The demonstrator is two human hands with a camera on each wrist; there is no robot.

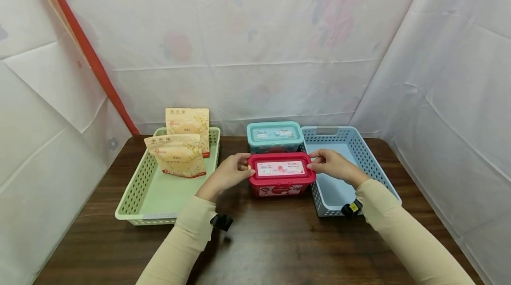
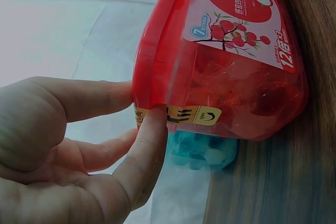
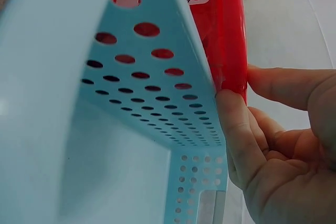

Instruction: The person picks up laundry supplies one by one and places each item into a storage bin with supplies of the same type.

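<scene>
A red lidded tub (image 1: pixel 281 174) with red pods showing through its clear side sits between both hands on the dark table. My left hand (image 1: pixel 231 172) pinches the left end of the lid, its fingertips over a yellow "open" seal sticker (image 2: pixel 194 115). At the opposite end my right hand (image 1: pixel 333 166) pinches the lid's rim (image 3: pixel 235 77), beside the wall of the blue basket (image 3: pixel 152 51). Right behind the red tub stands a teal lidded tub (image 1: pixel 275 136), its lower front hidden by the red one.
A green basket (image 1: pixel 153 205) on the left holds two upright yellow pouches, the front pouch (image 1: pixel 177 156) leaning before the back pouch (image 1: pixel 193 121). The blue basket stands close against the red tub's right side. White sheeting (image 1: pixel 247 45) hangs behind the table (image 1: pixel 271 240).
</scene>
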